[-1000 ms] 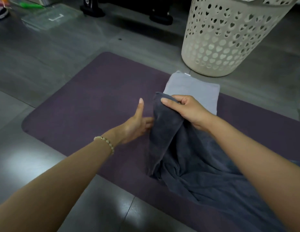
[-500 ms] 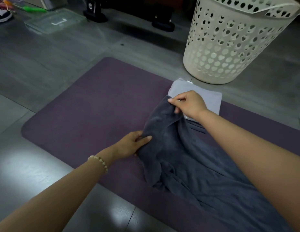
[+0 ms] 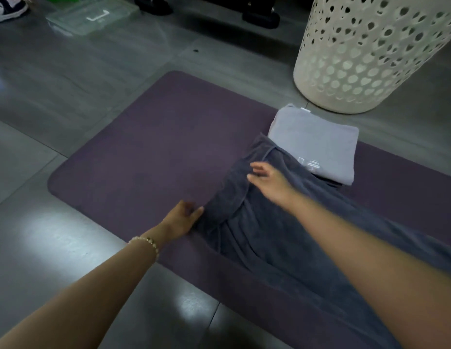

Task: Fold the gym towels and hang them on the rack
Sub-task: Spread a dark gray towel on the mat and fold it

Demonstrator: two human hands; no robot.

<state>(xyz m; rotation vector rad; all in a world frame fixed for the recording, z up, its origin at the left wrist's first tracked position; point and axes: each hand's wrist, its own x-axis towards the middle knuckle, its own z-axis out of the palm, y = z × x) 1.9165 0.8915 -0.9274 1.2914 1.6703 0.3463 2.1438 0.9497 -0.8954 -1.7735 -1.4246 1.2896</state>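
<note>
1. Nearest, both forearms reached forward and down over the purple mat (image 3: 148, 152), which lay on the grey tiled floor (image 3: 55, 79) and served as a clean place for folding.
2. Left hand (image 3: 182, 219) sat at the left edge of the dark grey towel (image 3: 264, 243), fingers loosely curled against a bunched fold. Whether it pinched the cloth or only touched it could not be told. Likely placed there to pin or draw that edge outward.
3. Right hand (image 3: 268, 181), blurred, lay over the towel's upper part with fingers spread and nothing pinched, probably to flatten the cloth.
4. Dark grey towel was still rumpled and unfolded, running from the lower right up across the mat; its far corner overlapped the near edge of the next item.
5. Light grey towel (image 3: 317, 144), already folded square, rested on the mat's far side, apparently parked until hanging.
6. Beyond it, just off the mat, stood a white perforated laundry basket (image 3: 365, 59), presumably the towels' source.
7. No rack was in view; hanging looked some way off.
</note>
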